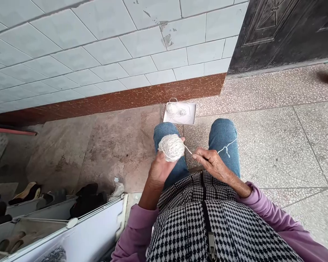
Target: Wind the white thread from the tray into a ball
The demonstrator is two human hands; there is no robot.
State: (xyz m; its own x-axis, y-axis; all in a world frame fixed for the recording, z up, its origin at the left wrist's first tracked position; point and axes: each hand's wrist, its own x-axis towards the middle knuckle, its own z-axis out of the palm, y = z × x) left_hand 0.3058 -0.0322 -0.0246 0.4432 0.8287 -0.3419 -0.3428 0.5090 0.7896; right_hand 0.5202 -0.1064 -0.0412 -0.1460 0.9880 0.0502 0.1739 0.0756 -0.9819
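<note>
– Where is the white yarn ball [171, 147] sitting?
– Over the left knee [164, 128]; the left hand [161, 168] is cupping it, the right hand [213, 164] is pinching its strand [188, 149]
– And handling it well?
– I'd be keeping the strand lightly taut and cradling the ball without squashing it
– Is any brand or writing showing?
– None I'm making out, even on the white tray [191, 117]
</note>
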